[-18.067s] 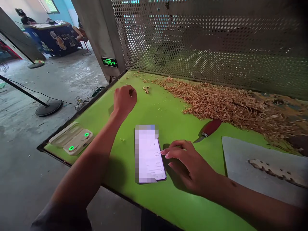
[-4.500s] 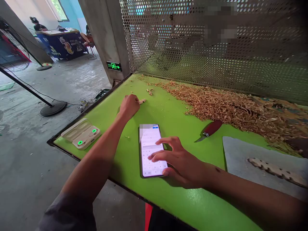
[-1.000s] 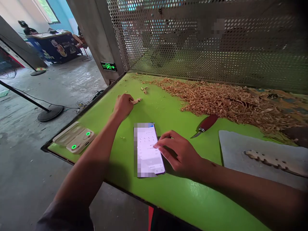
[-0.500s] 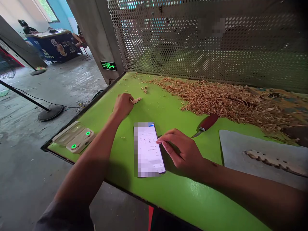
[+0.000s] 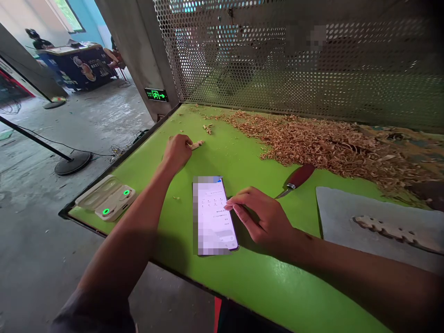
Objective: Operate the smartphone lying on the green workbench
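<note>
My left hand [image 5: 177,151] is closed on one end of a small pale carved wood piece [image 5: 197,145], low over the green table; the gripped end is hidden by the fingers. A lit smartphone [image 5: 215,217] lies flat in front of me, its screen partly blurred out. My right hand [image 5: 258,212] hovers at the phone's right edge, fingertips over the screen and thumb a little apart, holding nothing. Whether a fingertip touches the glass, I cannot tell. Just beyond this hand lies a carving knife [image 5: 300,177] with a red-brown handle, blade pointing left.
Another small carved wood piece [image 5: 207,129] lies past my left hand. Wood shavings [image 5: 312,138] pile up along the perforated metal panel [image 5: 270,60]. A grey mat [image 5: 340,208] bears a notched wooden strip [image 5: 391,231]. An open earbud case [image 5: 107,199] with green lights sits near the left edge.
</note>
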Action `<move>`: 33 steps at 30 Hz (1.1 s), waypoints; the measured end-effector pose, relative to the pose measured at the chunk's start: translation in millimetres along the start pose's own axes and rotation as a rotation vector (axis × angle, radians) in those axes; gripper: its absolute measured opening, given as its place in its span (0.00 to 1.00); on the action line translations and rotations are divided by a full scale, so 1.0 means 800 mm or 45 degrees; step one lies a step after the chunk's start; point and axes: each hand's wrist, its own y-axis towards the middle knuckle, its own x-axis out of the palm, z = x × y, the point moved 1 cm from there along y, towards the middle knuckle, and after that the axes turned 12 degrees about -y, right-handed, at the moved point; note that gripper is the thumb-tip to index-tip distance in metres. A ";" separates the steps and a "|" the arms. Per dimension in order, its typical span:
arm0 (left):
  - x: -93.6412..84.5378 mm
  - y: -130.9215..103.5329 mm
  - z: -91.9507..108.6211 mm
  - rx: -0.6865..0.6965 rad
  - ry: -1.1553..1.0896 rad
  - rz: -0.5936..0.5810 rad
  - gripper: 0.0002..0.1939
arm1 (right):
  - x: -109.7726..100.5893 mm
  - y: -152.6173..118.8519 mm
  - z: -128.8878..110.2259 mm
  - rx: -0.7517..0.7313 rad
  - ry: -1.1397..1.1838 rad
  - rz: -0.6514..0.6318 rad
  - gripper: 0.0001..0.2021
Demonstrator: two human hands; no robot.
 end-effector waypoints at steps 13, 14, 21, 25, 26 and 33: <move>-0.007 -0.005 0.011 -0.040 -0.018 -0.030 0.13 | -0.001 0.003 -0.004 -0.140 -0.050 -0.040 0.08; -0.007 -0.004 0.012 -0.030 -0.023 -0.022 0.13 | 0.000 0.003 -0.003 -0.102 -0.085 -0.029 0.08; -0.008 -0.006 0.018 0.053 -0.105 0.056 0.12 | 0.002 0.001 0.000 0.027 -0.067 -0.021 0.10; -0.010 -0.010 0.028 0.122 -0.179 0.080 0.11 | 0.000 0.002 -0.002 0.027 -0.070 -0.012 0.09; -0.011 -0.011 0.031 0.140 -0.212 0.070 0.11 | 0.000 0.002 -0.002 0.030 -0.071 -0.004 0.09; -0.001 -0.027 0.055 0.195 -0.604 -0.492 0.10 | -0.001 0.002 -0.002 0.045 -0.083 0.026 0.09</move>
